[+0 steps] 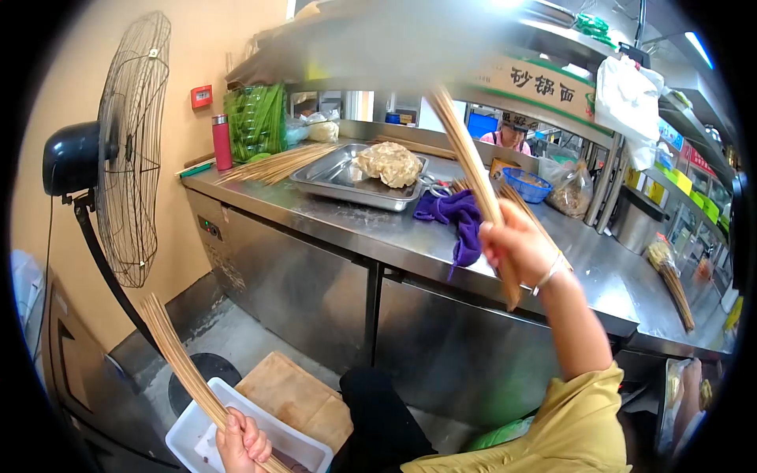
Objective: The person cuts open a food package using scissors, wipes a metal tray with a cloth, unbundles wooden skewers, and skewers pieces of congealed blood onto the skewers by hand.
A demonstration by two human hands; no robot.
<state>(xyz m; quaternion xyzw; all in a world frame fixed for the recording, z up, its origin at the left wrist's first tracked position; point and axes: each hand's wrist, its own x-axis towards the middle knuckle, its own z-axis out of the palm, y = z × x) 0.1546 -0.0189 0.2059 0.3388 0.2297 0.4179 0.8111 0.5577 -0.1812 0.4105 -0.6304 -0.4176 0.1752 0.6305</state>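
My left hand (243,443) is closed around a bundle of thin wooden skewers (183,364), which slants up and to the left over a white plastic tub (183,435). Held up over the counter's front edge, my right hand (516,240) grips a second bundle of skewers (465,150), nearly upright. The top of that bundle meets a blurred grey patch across the upper view. Just left of my right hand, a purple cloth (457,221) hangs partly over the edge. A metal tray (315,175) farther left holds a pale, lumpy mass (388,164).
A steel counter (315,221) runs across the view, with loose skewers (276,164) beside the tray. Scissors (435,186) and a blue basket (527,185) also lie there. A standing fan (130,150) is at left. Flattened cardboard (296,398) covers some floor. Another person (509,138) is beyond the counter.
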